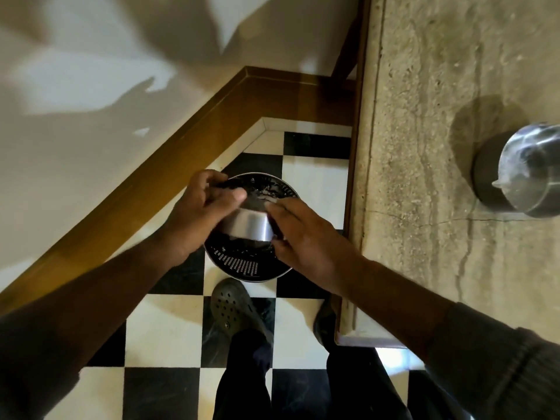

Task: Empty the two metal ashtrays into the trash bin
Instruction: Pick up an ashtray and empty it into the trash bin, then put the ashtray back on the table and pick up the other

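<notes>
A shiny metal ashtray (250, 226) is held tipped over the round perforated trash bin (242, 263) on the checkered floor. My left hand (201, 213) grips the ashtray's left side, fingers curled over its top. On its right side rests my right hand (306, 237), fingers pressed against the metal. The ashtray's opening faces away from me toward the bin, so its contents are hidden. A second metal ashtray (528, 174) stands on the stone counter (424, 147) at the far right.
A wooden baseboard (181, 140) runs diagonally behind the bin along the white wall. The counter's edge (353, 207) drops right beside the bin. My feet, one in a dark perforated clog (231, 307), stand just in front of it.
</notes>
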